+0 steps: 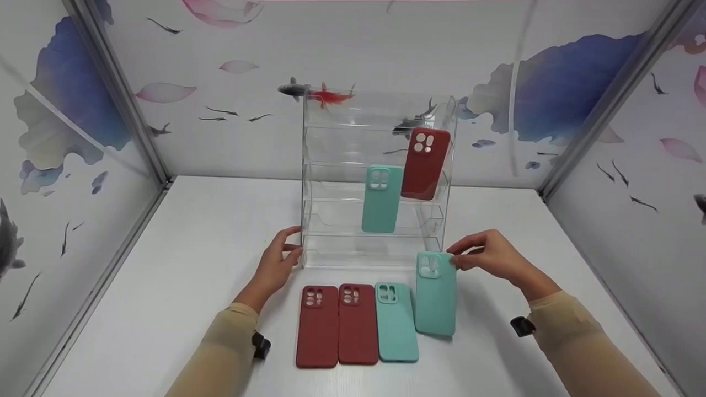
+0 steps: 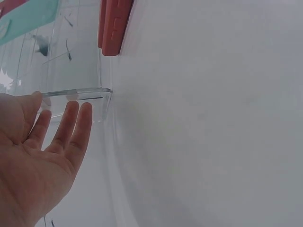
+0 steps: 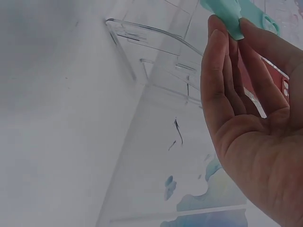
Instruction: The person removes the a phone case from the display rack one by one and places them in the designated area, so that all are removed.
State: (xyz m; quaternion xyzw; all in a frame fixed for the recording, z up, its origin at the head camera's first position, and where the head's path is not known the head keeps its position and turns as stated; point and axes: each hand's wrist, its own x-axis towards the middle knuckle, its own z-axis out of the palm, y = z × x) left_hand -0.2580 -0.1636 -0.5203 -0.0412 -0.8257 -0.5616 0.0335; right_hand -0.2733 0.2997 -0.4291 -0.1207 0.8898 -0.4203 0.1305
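Observation:
Between thumb and fingers, my right hand (image 1: 491, 256) pinches the upper right corner of a turquoise phone case (image 1: 436, 303), which is tilted up in front of the rack's right side. The right wrist view shows that pinch on the case's corner (image 3: 229, 16). My left hand (image 1: 276, 267) touches the left side of the clear tiered display rack (image 1: 353, 256), its fingers fairly straight in the left wrist view. A turquoise case (image 1: 381, 207) and a red case (image 1: 424, 171) stand in the rack, the red one higher and leaning.
In front of the rack, two red cases (image 1: 317, 336) and one turquoise case (image 1: 396, 331) lie side by side on the white table (image 1: 220, 209). Patterned panels (image 1: 220, 33) enclose the table at the back and both sides.

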